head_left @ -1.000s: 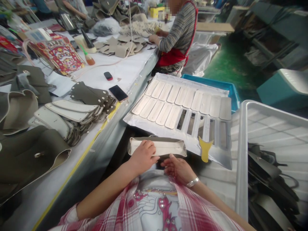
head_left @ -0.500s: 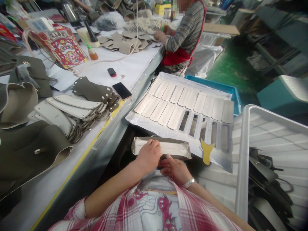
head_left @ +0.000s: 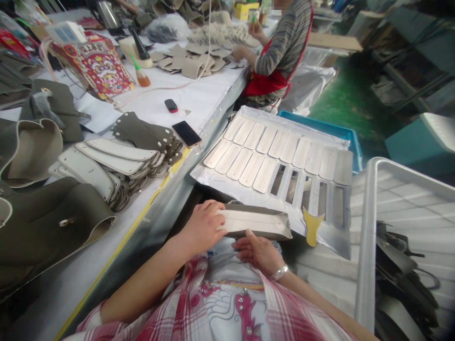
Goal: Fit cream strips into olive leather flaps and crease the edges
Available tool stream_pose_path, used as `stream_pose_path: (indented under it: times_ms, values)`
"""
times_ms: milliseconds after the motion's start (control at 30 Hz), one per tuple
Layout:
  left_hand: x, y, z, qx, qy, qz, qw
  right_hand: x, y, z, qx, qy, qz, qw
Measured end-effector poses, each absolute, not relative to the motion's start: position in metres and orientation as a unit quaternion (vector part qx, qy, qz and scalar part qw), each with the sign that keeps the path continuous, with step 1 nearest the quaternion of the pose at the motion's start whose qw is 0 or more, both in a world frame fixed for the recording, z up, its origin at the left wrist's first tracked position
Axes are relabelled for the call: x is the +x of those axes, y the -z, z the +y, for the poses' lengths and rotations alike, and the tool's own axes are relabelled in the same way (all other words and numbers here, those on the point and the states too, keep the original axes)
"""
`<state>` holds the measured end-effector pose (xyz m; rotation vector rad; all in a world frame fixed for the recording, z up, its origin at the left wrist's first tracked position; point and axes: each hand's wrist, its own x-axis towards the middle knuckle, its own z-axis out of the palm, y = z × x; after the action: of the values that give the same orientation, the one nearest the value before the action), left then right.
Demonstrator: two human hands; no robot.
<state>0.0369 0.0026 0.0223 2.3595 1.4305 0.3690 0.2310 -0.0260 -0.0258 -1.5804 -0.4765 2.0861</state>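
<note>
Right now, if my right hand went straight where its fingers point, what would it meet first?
Probably your left hand, on the white-panelled grey bag piece; depth is unclear, so it might pass below.

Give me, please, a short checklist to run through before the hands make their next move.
1. Left hand on the bag: ok, it lies over the left end.
2. Right hand gripping the bag: cannot tell; it is at the near edge, but the grip is unclear.
3. Bag's underside undamaged: cannot tell, it is hidden.
4. Yellow piece clear of both hands: ok, it lies at the board's near edge.
5. Phone well in from the table's edge: not ok, it lies close to it.
6. Co-worker clear of the bag: ok, seated farther along the table.
</note>
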Motion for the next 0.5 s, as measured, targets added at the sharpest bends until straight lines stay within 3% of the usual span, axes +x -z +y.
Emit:
stream_pose_path:
  times_ms: [500]
  values:
    - [0.030, 0.002, -0.009, 0.811, -0.179, 0.542, 0.125, 0.193, 0.022, -0.022, -0.591, -0.764, -0.186, 0.180]
